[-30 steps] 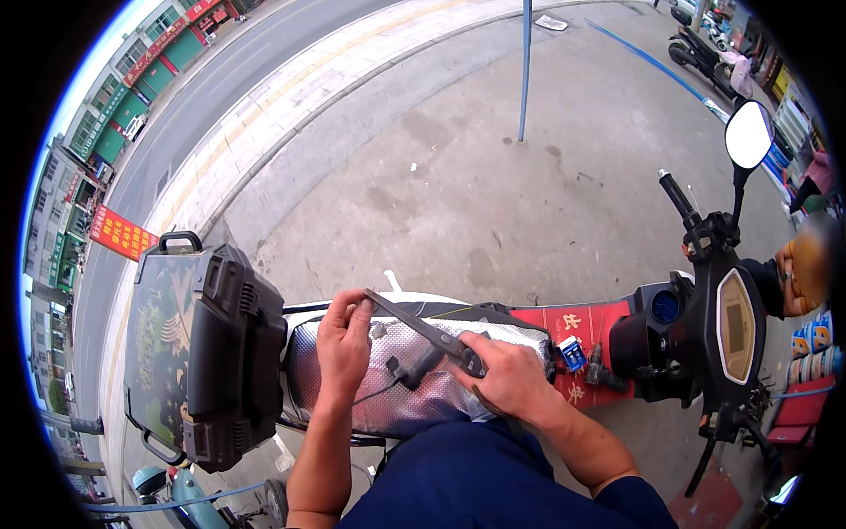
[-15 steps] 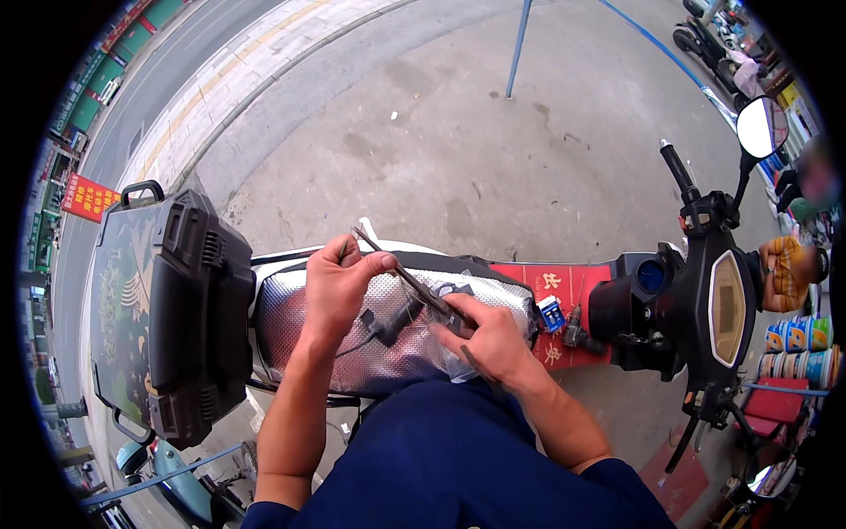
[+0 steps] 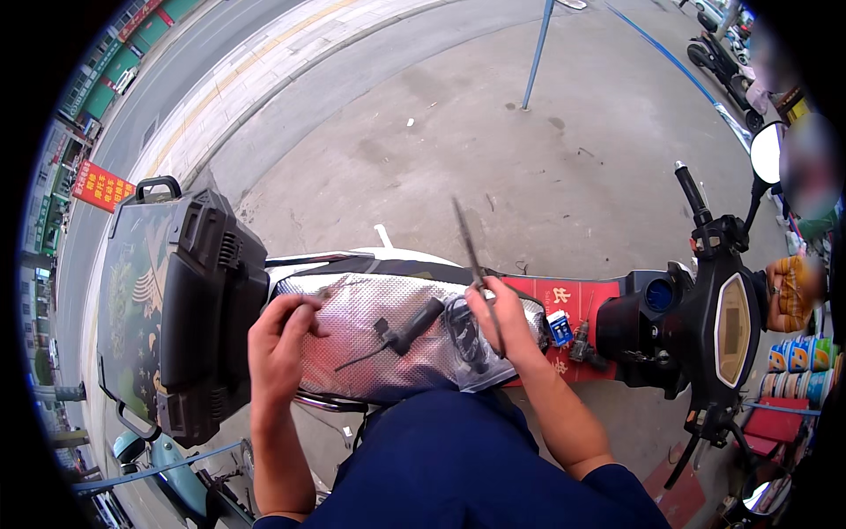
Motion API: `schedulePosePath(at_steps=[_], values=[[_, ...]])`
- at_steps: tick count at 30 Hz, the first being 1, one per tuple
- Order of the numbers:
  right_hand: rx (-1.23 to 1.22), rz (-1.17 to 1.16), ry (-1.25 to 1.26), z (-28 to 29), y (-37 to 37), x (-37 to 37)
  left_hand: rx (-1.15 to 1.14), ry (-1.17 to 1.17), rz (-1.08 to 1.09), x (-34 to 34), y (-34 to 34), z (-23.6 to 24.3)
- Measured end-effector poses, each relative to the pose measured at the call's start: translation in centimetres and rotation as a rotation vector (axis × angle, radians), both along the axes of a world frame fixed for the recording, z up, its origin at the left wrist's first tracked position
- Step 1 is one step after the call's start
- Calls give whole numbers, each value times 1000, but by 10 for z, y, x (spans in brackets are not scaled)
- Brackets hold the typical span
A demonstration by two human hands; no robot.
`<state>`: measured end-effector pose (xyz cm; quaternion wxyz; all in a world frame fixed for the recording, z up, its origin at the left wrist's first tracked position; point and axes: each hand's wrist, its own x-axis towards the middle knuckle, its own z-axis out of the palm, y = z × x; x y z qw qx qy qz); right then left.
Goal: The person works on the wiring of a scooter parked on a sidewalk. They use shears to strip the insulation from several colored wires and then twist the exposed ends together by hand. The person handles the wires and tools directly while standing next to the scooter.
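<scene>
The scooter point(image 3: 630, 322) fills most of the near ground, with a dark top box point(image 3: 211, 326) mounted behind its seat. Over the seat a silvery quilted cover point(image 3: 352, 322) is spread, and in front of it the footboard is covered by a red mat point(image 3: 529, 293).

The hands are now parted, whereas half a second ago the scissors point(image 3: 469, 242) were being held with their tips right by the left fingers. They are now gripped upright in the right hand point(image 3: 511, 322), its fingers closed around the handle end, and the blades are pointed away from the body, well apart from the left hand point(image 3: 280, 339). Whether the blades are spread cannot be told. The left hand is held over the rear of the cover, partly open with fingers bent; whether anything small is pinched there cannot be told through the blur. Cutting contact is thus judged to be broken off for now.

Between the hands, a clear bag point(image 3: 467, 344) of dark cable and a black grip point(image 3: 414, 331) with a lead are left lying on the cover, untouched by the left hand. Smallest, a blue-and-white box point(image 3: 560, 328) is set on the mat.
</scene>
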<state>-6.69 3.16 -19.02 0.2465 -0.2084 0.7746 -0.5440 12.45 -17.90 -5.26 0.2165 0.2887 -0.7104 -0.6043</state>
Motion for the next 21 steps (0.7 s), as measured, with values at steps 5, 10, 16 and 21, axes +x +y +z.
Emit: schedulePosePath(at_steps=[5,10,16,21], values=[[387,494,225,13,-60,63,-596,-338,105,55,-12,-5],[298,531,615,-33,-101,111,-789,-573,-61,87,-14,-108],[301,633,937,-21,-92,118,-736,-529,-149,101,1,-151],[-105,392,698,-7,-42,79,-575,-585,-36,95,-11,-136]])
